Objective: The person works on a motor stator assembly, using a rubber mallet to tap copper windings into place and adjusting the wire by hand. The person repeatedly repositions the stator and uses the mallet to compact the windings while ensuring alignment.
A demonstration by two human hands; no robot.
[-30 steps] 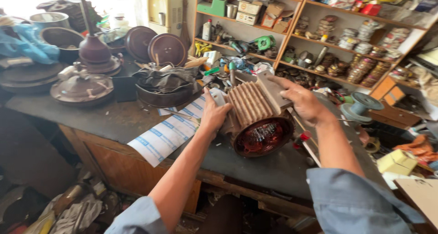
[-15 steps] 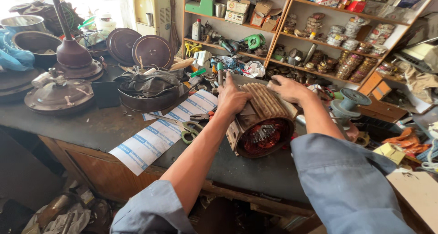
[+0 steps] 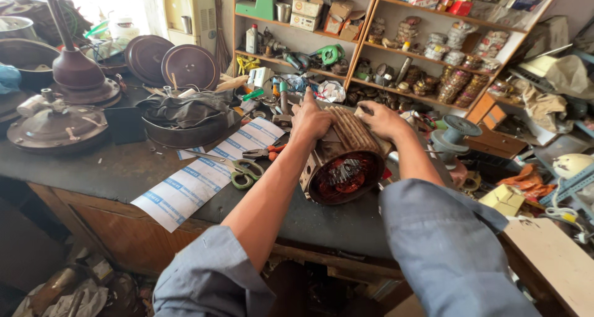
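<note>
Both hands clamped on one motor [image 3: 342, 162] on the bench [image 3: 111, 168], left hand [image 3: 311, 120] and right hand [image 3: 380, 120] gripping its top, one pair of scissors [image 3: 238, 170] and one pair of pliers [image 3: 267, 151] just left of the left hand, one paper strip [image 3: 204, 175] beneath them

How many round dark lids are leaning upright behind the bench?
2. Left round lid stands behind the dark pan; right round lid leans beside it, overlapping its edge. Both are far left of the motor stator held by both hands. Clutter may hide more.
</note>
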